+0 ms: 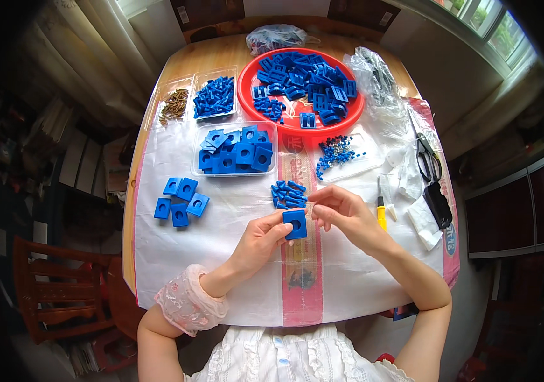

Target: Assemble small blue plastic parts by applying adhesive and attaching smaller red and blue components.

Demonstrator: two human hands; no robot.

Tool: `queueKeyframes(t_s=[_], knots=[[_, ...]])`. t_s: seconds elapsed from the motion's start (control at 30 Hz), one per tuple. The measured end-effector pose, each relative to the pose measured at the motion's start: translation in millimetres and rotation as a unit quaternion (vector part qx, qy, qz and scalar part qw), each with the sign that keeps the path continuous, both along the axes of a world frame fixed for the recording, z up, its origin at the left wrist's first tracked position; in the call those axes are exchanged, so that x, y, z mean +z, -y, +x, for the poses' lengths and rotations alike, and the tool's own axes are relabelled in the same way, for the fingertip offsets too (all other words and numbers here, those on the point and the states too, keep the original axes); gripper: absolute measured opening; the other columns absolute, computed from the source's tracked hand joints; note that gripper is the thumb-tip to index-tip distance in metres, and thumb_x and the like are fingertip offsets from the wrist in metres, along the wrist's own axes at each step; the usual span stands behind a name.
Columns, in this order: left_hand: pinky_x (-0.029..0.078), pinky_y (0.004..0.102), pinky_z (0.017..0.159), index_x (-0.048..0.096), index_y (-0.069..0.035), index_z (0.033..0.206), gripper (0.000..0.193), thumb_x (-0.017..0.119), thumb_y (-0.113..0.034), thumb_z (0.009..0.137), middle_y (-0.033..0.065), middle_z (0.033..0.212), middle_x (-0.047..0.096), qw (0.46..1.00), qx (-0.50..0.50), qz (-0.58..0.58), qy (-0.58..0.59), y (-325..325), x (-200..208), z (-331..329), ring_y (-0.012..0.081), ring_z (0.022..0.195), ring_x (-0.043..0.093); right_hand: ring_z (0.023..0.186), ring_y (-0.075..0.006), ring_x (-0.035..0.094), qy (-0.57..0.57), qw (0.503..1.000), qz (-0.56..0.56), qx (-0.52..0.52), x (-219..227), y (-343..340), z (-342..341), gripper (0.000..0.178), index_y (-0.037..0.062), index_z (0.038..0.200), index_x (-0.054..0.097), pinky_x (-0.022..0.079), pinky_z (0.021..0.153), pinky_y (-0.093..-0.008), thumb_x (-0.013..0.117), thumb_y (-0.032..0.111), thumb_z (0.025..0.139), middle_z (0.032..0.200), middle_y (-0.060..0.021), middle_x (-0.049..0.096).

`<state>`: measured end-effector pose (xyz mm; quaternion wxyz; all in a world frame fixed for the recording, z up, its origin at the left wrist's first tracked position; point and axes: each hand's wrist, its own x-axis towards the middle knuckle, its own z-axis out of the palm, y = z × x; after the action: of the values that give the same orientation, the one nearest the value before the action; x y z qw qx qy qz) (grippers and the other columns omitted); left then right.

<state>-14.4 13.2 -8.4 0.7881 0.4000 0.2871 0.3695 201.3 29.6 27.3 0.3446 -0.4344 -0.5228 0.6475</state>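
Observation:
My left hand pinches a blue square plastic piece with a round hole, thumb on its face. Just right of it, my right hand has its fingers curled in toward the thumb; whatever is between the fingertips, if anything, is too small to make out. Small blue pegs lie in a pile just beyond the held piece. Over to the left, several similar blue square pieces rest on the white sheet. A clear tub behind them holds more of these squares.
A red basin holds blue plastic parts. Clear trays with brass-coloured screws and blue pegs stand at far left. A lid bears tiny blue parts. On the right lie a yellow-handled tool, scissors and a black object.

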Motion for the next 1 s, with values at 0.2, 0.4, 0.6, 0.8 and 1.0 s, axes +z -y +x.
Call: queueKeyframes(t_s=[0.2,0.4,0.6,0.8,1.0], knots=[[0.044,0.0242,0.081,0.055,0.002,0.126,0.035,0.050,-0.015,0.096,0.0038,0.114,0.053,0.998,0.011,0.058,-0.027,2.4,-3.2,1.7,0.0092,0.099,0.051,0.083,-0.0066,0.060,-0.038,0.999,-0.018,-0.017,-11.7,15.0,-10.1,0.022,0.0016,0.106,0.060,0.047,0.068,-0.0216,0.065,0.015,0.089,0.093,-0.0021,0.064],[0.045,0.0236,0.079,0.058,0.000,0.124,0.033,0.052,-0.015,0.095,0.0045,0.112,0.049,0.993,0.009,0.100,-0.059,2.8,-6.7,0.3,0.0093,0.097,0.050,0.073,-0.0044,0.057,-0.063,0.997,-0.054,-0.004,-10.9,16.3,-10.1,0.025,0.0000,0.109,0.064,0.046,0.062,-0.0196,0.066,0.013,0.088,0.086,-0.0012,0.064],[0.046,0.0230,0.079,0.059,-0.001,0.122,0.033,0.051,-0.017,0.095,0.0047,0.117,0.048,0.990,0.002,0.108,-0.090,6.4,1.5,3.0,0.0083,0.096,0.050,0.068,-0.0039,0.056,-0.086,0.994,-0.058,-0.029,-21.3,21.0,-8.6,0.024,-0.0021,0.108,0.065,0.045,0.059,-0.0183,0.065,0.011,0.088,0.085,-0.0015,0.064],[0.046,0.0229,0.082,0.056,-0.001,0.126,0.035,0.052,-0.015,0.095,0.0044,0.119,0.044,0.991,-0.004,0.106,-0.076,6.9,0.1,2.7,0.0082,0.099,0.050,0.063,-0.0035,0.054,-0.084,0.994,-0.071,-0.017,-25.8,23.4,-7.1,0.022,-0.0034,0.106,0.066,0.045,0.055,-0.0177,0.065,0.011,0.089,0.080,-0.0011,0.064],[0.046,0.0260,0.092,0.054,0.001,0.128,0.034,0.051,-0.010,0.096,0.0045,0.118,0.039,0.996,-0.022,0.076,-0.046,8.4,3.4,2.8,0.0110,0.108,0.049,0.062,-0.0038,0.054,-0.061,0.997,-0.053,-0.004,-26.8,25.6,-7.1,0.020,-0.0037,0.102,0.067,0.045,0.055,-0.0184,0.065,0.010,0.088,0.077,-0.0007,0.062]])
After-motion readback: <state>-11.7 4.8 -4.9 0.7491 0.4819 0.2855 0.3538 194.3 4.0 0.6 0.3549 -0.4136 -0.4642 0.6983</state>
